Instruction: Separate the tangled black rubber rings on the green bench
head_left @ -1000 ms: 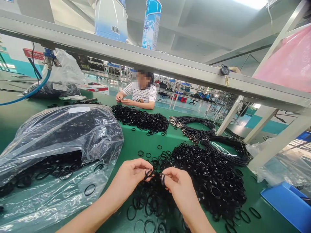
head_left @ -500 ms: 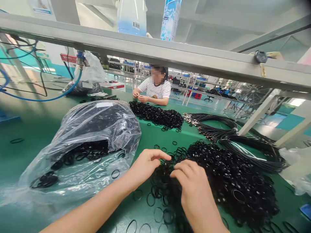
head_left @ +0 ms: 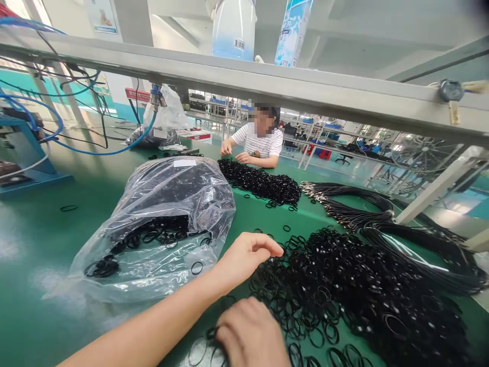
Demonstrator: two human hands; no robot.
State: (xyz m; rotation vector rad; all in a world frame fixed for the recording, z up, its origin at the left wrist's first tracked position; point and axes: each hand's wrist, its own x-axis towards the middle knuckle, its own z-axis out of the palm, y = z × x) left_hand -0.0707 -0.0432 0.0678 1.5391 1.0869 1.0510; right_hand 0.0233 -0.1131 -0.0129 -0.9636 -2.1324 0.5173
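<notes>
Black rubber rings lie in a large loose pile (head_left: 344, 270) on the green tabletop, with stray rings along its left side. My left hand (head_left: 254, 252) is at the pile's upper left edge, thumb and fingers drawn together and pointing right. Whatever lies between its fingertips is hidden. Below it, close to the table's near side, my right hand (head_left: 254, 331) is curled and slightly blurred. Dark rings (head_left: 212, 334) show at its fingertips. Left of both hands, a clear plastic bag (head_left: 179, 199) full of black rings lies with its mouth towards me.
Across the table, a person (head_left: 262, 137) in a striped shirt handles something small behind another ring pile (head_left: 263, 181). Coiled black cables (head_left: 355, 204) lie at the right. A metal shelf beam (head_left: 237, 76) crosses overhead. Blue air hose (head_left: 126, 145) and a blue machine base (head_left: 34, 178) are at left.
My right hand has moved left and down, away from the pile towards the near edge, with dark rings at its fingers. My left hand stays by the pile. The whole view has shifted leftward.
</notes>
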